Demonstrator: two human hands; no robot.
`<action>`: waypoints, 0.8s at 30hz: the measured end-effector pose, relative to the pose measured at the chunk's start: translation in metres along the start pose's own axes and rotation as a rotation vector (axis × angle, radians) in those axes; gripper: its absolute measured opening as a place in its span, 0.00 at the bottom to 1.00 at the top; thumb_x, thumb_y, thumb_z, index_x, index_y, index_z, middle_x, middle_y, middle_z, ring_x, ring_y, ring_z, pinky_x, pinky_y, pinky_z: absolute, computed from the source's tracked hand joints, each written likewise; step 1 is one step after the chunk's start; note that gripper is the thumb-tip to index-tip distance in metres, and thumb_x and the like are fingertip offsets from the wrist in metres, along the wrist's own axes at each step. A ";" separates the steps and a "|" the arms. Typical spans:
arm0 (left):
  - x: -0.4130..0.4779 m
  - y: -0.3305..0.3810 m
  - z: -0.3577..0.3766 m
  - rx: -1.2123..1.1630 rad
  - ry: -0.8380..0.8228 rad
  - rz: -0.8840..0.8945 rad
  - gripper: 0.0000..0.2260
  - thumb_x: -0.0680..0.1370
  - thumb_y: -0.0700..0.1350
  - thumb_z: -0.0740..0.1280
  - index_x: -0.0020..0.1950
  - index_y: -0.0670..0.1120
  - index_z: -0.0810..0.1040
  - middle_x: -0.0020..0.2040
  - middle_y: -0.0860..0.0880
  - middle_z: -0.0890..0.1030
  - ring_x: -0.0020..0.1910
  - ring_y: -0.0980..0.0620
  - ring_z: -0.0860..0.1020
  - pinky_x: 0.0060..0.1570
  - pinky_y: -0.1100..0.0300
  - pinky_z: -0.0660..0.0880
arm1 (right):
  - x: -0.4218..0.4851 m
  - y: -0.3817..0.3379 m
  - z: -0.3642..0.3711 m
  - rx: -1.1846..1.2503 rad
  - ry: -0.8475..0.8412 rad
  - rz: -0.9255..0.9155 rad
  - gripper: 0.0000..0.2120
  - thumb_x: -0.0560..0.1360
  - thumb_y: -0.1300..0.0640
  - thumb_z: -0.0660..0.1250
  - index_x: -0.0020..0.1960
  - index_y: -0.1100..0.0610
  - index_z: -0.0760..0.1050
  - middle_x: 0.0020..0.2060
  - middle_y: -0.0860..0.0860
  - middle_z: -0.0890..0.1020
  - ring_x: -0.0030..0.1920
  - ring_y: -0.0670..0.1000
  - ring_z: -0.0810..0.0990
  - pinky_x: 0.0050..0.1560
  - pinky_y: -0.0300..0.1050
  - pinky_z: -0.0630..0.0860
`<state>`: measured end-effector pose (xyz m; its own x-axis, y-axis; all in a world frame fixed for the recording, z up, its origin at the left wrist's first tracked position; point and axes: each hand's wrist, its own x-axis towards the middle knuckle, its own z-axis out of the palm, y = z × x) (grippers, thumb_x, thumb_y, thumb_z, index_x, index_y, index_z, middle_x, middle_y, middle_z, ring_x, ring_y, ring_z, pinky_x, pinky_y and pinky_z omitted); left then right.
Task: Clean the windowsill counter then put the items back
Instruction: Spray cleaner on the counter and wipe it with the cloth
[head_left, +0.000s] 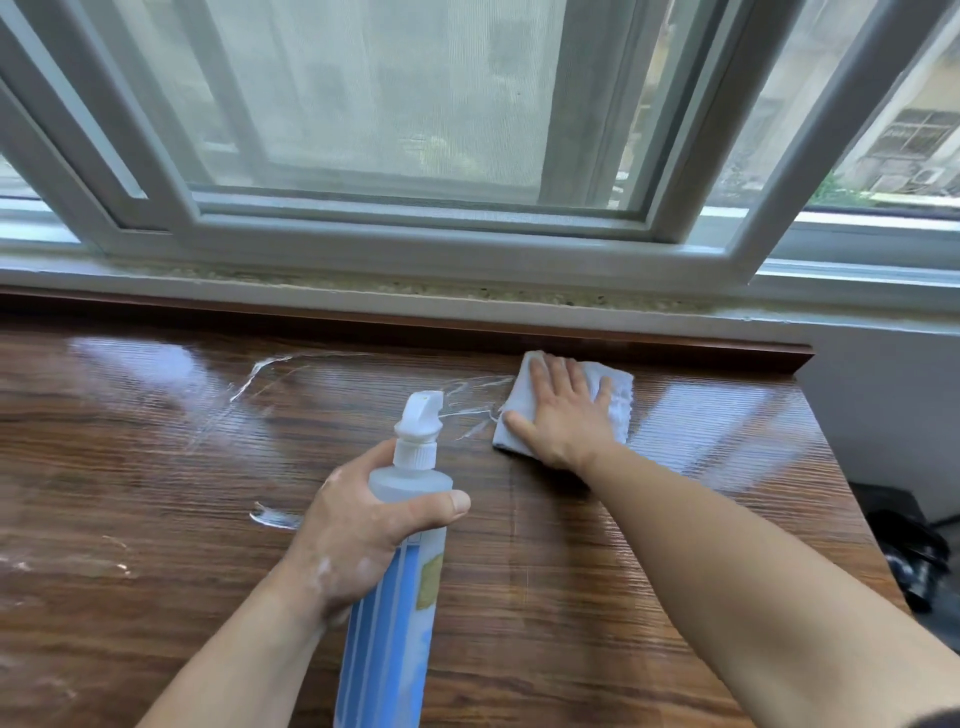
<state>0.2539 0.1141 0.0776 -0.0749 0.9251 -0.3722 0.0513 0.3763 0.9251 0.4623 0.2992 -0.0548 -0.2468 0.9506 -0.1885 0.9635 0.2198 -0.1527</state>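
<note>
The dark wooden windowsill counter (156, 467) fills the lower view, glossy and streaked with wet foam trails near its middle. My left hand (358, 530) grips a clear spray bottle (400, 597) with a white trigger nozzle and a blue label, held upright above the counter. My right hand (563, 415) lies flat with straight, spread fingers on a folded white cloth (615, 400), pressing it onto the counter close to the raised back ledge. Foam streaks lead from the cloth's left edge toward the middle.
A raised wooden lip (415, 325) runs along the counter's back below the sliding window frame (415, 228). The counter ends at the right edge, where a dark object (914, 556) lies on the floor. White smears (272, 514) dot the left part.
</note>
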 end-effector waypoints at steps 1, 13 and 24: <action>0.000 -0.001 -0.002 0.007 0.011 0.002 0.22 0.57 0.55 0.81 0.45 0.48 0.82 0.37 0.47 0.80 0.37 0.48 0.79 0.43 0.49 0.76 | 0.002 -0.001 0.001 -0.014 -0.001 0.001 0.42 0.76 0.29 0.48 0.83 0.50 0.44 0.82 0.51 0.48 0.81 0.55 0.44 0.76 0.71 0.43; -0.003 0.001 -0.009 -0.019 -0.035 0.016 0.23 0.57 0.56 0.80 0.49 0.51 0.84 0.38 0.47 0.81 0.38 0.50 0.80 0.44 0.53 0.77 | -0.163 -0.024 0.048 -0.096 0.068 -0.380 0.43 0.73 0.30 0.59 0.80 0.54 0.62 0.78 0.55 0.67 0.78 0.60 0.64 0.70 0.70 0.52; -0.014 -0.008 -0.009 -0.030 -0.056 -0.014 0.23 0.56 0.56 0.80 0.50 0.57 0.85 0.38 0.48 0.81 0.38 0.49 0.80 0.44 0.53 0.78 | 0.002 -0.012 0.000 -0.005 -0.001 -0.009 0.42 0.77 0.31 0.49 0.83 0.51 0.43 0.83 0.51 0.47 0.82 0.55 0.43 0.76 0.70 0.42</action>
<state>0.2455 0.0981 0.0762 -0.0192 0.9213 -0.3885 0.0210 0.3888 0.9211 0.4498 0.2983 -0.0534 -0.2558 0.9483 -0.1881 0.9617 0.2298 -0.1494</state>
